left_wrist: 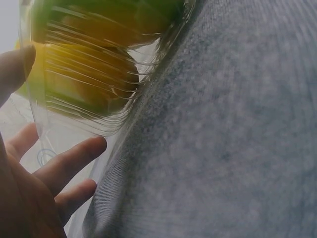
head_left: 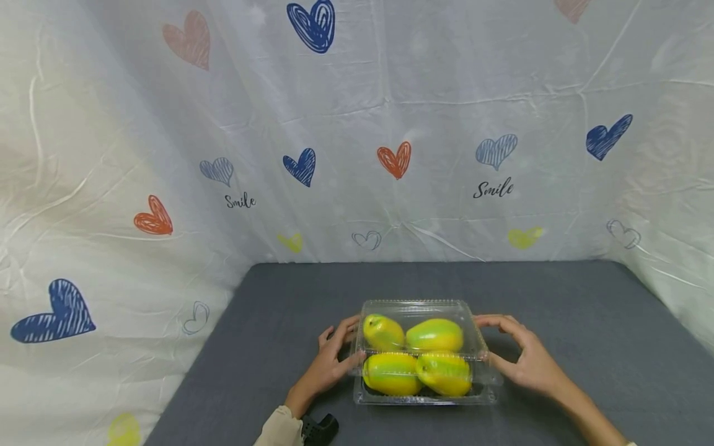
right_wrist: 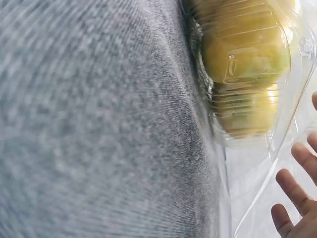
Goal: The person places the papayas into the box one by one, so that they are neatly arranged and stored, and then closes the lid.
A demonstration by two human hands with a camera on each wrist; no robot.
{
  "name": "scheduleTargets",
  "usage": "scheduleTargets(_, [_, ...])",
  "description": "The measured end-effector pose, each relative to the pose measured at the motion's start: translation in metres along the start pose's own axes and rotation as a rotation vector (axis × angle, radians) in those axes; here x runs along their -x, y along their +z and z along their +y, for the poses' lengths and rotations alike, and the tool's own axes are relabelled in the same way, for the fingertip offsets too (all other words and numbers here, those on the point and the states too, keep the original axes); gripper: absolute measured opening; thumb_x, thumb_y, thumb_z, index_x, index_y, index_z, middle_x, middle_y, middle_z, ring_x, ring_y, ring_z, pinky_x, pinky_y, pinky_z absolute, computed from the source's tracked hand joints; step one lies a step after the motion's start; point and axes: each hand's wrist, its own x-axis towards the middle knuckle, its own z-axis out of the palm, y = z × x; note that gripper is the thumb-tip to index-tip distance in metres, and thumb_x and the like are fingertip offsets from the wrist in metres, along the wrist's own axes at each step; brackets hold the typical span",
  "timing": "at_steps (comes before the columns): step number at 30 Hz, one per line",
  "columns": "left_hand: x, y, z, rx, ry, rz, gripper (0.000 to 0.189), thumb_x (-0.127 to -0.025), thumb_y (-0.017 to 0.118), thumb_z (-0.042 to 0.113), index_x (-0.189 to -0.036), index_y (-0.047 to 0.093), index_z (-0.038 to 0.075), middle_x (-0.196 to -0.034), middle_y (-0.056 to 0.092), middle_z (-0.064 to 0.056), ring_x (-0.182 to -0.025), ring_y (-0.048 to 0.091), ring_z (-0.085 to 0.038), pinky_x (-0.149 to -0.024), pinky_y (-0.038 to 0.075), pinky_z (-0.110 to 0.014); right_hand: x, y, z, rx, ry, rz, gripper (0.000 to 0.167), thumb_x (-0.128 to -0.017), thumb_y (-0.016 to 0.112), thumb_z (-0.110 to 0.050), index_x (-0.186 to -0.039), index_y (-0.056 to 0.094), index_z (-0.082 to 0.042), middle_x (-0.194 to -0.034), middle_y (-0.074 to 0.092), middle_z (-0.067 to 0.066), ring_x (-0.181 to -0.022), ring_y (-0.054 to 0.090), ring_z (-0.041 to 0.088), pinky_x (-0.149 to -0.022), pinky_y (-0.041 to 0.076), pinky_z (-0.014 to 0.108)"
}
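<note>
A clear plastic clamshell box (head_left: pixel 426 399) sits on the table with several yellow-green mangoes (head_left: pixel 434 335) inside. Its transparent lid (head_left: pixel 413 305) lies over the fruit, the front rim a little above the base rim. My left hand (head_left: pixel 329 362) holds the lid's left side, thumb by the front corner and forefinger farther back. On the opposite side my right hand (head_left: pixel 527 359) holds the lid between thumb and forefinger. Spread fingers (left_wrist: pixel 74 163) show beside the ribbed wall in the left wrist view. In the right wrist view the other fingers (right_wrist: pixel 292 191) extend past the lid edge.
Dark grey cloth (head_left: pixel 301 297) covers the table. A pale curtain (head_left: pixel 346 124) printed with hearts and the word Smile hangs behind and at both sides. A black strap (head_left: pixel 320 428) sits at my left wrist, below a cream sleeve (head_left: pixel 279 427).
</note>
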Motion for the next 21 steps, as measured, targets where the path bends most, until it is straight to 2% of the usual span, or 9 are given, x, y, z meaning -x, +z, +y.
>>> scheduleTargets(3, [0.0005, 0.0010, -0.0019, 0.005, 0.013, 0.014, 0.065, -0.100, 0.061, 0.029, -0.157, 0.030, 0.031, -0.154, 0.052, -0.005, -0.135, 0.056, -0.020, -0.114, 0.002, -0.064, 0.0007, 0.0001, -0.0001, 0.004, -0.001, -0.014, 0.050, -0.083, 0.082, -0.006, -0.129, 0.066, -0.018, -0.135, 0.065, -0.003, -0.126, 0.049, -0.008, -0.101, 0.038, 0.024])
scheduleTargets(6, [0.0005, 0.0016, -0.0033, 0.015, 0.043, 0.027, 0.065, -0.099, 0.063, 0.027, -0.155, 0.030, 0.025, -0.152, 0.053, -0.007, -0.135, 0.057, -0.021, -0.114, 0.003, -0.063, 0.0011, -0.0003, -0.0004, 0.019, -0.002, -0.022, 0.049, -0.084, 0.082, -0.007, -0.129, 0.066, -0.018, -0.136, 0.065, -0.004, -0.124, 0.049, -0.008, -0.097, 0.043, 0.030])
scheduleTargets(8, [0.0002, 0.0017, -0.0035, 0.021, 0.050, 0.031, 0.064, -0.098, 0.063, 0.027, -0.154, 0.031, 0.025, -0.151, 0.053, -0.007, -0.134, 0.057, -0.020, -0.114, 0.004, -0.063, 0.0013, -0.0006, -0.0005, 0.025, -0.003, -0.026, 0.049, -0.084, 0.082, -0.008, -0.129, 0.065, -0.019, -0.136, 0.065, -0.004, -0.123, 0.050, -0.008, -0.096, 0.044, 0.030])
scheduleTargets(13, [-0.0002, 0.0012, -0.0022, 0.024, 0.048, 0.028, 0.062, -0.098, 0.064, 0.027, -0.151, 0.033, 0.029, -0.150, 0.054, -0.007, -0.133, 0.057, -0.019, -0.114, 0.004, -0.063, 0.0017, -0.0008, 0.0003, 0.042, -0.015, -0.032, 0.049, -0.084, 0.083, -0.009, -0.129, 0.066, -0.020, -0.135, 0.065, -0.004, -0.123, 0.050, -0.007, -0.098, 0.040, 0.023])
scheduleTargets(21, [0.0002, -0.0001, -0.0001, 0.016, 0.061, 0.035, 0.061, -0.098, 0.065, 0.028, -0.151, 0.035, 0.025, -0.149, 0.057, -0.010, -0.133, 0.058, -0.020, -0.113, 0.004, -0.064, 0.0025, -0.0022, 0.0018, 0.062, -0.038, -0.053, 0.050, -0.083, 0.083, -0.008, -0.128, 0.066, -0.023, -0.136, 0.064, -0.004, -0.126, 0.048, -0.008, -0.099, 0.035, 0.022])
